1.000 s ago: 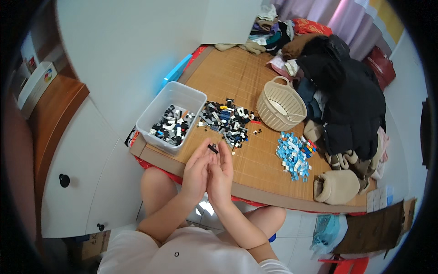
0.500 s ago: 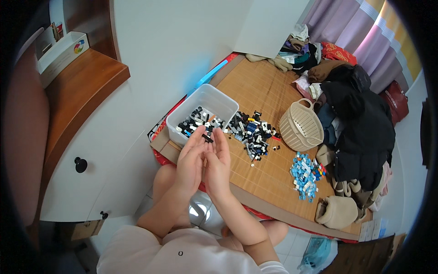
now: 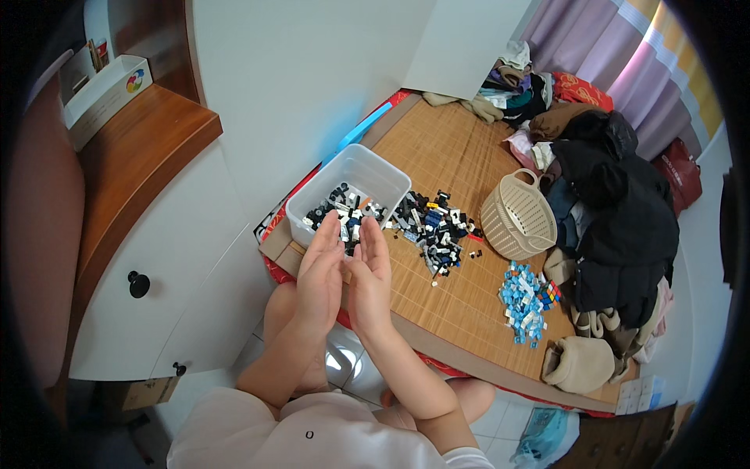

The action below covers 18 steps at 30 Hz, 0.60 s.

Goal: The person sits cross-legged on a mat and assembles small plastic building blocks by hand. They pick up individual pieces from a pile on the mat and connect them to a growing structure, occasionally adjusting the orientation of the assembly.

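My left hand (image 3: 319, 273) and my right hand (image 3: 370, 275) are side by side at the near edge of a translucent plastic bin (image 3: 355, 162). Both hands have their fingers stretched out, the fingertips apart and the lower palms close together. Loose black, white and grey building bricks (image 3: 336, 202) lie in the bin, and some show through the gap between my fingers. I see nothing held in either hand. Right of the bin, a heap of mostly black, white and grey bricks (image 3: 440, 234) is spread on the bamboo mat (image 3: 445, 148).
A beige woven-look basket (image 3: 516, 219) stands right of the heap. Nearer lie light-blue and white bricks (image 3: 519, 301) beside a colourful puzzle cube (image 3: 551, 294). Piled clothes with a black jacket (image 3: 625, 227) line the right side. White cabinets (image 3: 172, 234) with a wooden top are at left.
The dark brick piece seen between my fingertips before no longer shows there. My hands have spread slightly apart at the fingers.
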### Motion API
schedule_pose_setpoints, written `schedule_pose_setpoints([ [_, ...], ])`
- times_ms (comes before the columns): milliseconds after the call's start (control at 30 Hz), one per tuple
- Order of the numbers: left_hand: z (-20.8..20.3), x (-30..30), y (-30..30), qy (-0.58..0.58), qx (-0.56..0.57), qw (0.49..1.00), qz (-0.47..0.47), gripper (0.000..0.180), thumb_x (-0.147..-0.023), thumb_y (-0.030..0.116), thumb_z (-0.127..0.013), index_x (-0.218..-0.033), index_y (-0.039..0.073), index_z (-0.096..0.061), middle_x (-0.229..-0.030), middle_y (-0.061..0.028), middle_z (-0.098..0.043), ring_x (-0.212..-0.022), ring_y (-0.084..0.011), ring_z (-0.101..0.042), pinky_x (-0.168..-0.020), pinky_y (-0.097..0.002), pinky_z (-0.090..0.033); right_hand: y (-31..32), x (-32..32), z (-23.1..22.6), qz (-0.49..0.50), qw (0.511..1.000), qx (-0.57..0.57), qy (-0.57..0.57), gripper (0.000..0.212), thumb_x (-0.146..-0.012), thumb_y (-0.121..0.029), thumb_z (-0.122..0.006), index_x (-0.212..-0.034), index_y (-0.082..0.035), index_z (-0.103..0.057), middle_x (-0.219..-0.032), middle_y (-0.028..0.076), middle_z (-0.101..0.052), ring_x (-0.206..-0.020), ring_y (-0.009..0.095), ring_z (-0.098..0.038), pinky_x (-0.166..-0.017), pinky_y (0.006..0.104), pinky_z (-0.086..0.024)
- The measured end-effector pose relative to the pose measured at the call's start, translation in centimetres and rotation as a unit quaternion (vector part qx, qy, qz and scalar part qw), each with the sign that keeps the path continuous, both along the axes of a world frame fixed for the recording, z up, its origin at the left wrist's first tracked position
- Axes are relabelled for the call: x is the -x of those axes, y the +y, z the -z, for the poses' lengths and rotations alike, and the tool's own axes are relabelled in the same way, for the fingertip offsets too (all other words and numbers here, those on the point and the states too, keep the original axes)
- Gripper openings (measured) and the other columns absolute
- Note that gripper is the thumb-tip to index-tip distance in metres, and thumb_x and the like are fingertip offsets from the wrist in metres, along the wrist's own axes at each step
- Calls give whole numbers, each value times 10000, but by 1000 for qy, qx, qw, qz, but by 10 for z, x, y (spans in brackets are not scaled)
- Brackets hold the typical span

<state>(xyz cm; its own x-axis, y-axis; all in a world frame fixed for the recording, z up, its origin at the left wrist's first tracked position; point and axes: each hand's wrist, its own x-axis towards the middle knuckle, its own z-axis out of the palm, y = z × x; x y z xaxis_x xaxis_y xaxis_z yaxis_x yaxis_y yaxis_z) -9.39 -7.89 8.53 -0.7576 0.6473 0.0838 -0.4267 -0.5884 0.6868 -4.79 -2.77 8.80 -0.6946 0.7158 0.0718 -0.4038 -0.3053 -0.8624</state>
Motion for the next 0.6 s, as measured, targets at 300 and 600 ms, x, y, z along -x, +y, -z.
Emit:
schedule_pose_setpoints([
  [300, -12, -24, 4, 13, -8, 994, 106, 541, -870, 72, -363, -1359, -62, -177, -1432, -169, -178, -1351, -226, -107, -1091, -334, -94, 14, -29, 18, 59, 998, 9, 19, 601, -778, 62, -403, -1351, 15, -229, -1415, 149, -220, -1335, 238, -170, -1091, 356, -138],
  [600, 41, -60, 55, -7, 109, 969, 221, 488, -876, 91, -393, -1336, -35, -284, -1398, -142, -283, -1328, -210, -209, -1069, -314, -171, 63, -109, 88, 206, 974, 52, -77, 596, -784, 50, -384, -1357, 8, -223, -1420, 148, -221, -1332, 255, -184, -1077, 343, -145],
])
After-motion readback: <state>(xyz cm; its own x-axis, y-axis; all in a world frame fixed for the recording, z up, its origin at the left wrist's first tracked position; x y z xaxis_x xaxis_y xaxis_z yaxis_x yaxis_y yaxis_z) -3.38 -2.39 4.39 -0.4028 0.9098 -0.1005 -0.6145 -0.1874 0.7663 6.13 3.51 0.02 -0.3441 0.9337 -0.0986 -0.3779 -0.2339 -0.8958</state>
